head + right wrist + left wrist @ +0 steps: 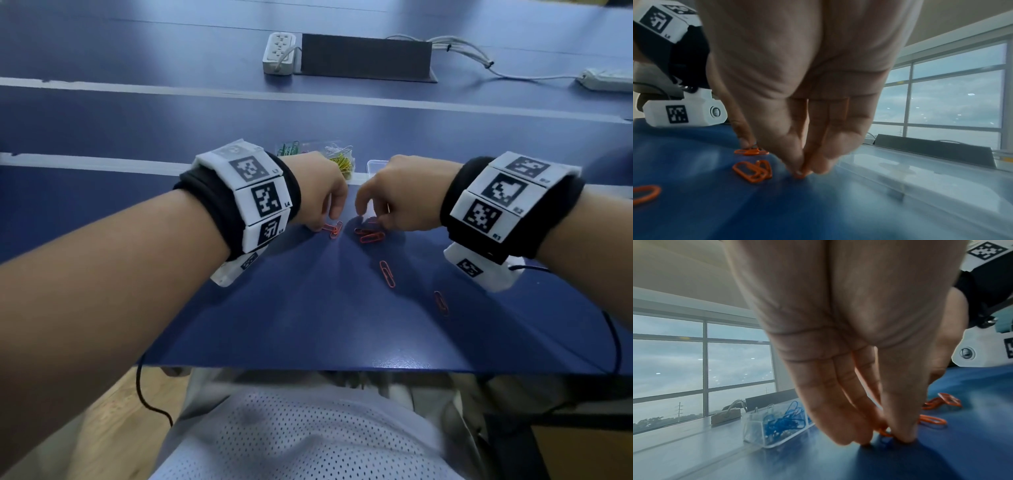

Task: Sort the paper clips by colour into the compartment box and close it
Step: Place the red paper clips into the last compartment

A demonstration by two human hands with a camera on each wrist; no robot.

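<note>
I see bare forearms, each wrist wrapped in a black band (459,192) carrying white blocks (260,198) printed with black square codes; thin black cables (147,397) trail below the table edge (308,368), near my white perforated shirt (291,435).

Orange paper clips (387,273), blue table (308,308), black-and-white patterned wristbands (253,195), yellow clips (342,162)

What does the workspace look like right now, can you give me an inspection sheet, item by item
Surface: blue table.
Job's things: orange clips loose on the table; clear box behind the hands holds blue clips, green clips, yellow clips.
Clutter: power strip, dark panel.
Grippers: left hand pinches an orange clip; right hand pinches another.
Cables: white cables at the back; black wire from the right wrist.
Surroundings: windows.
</note>
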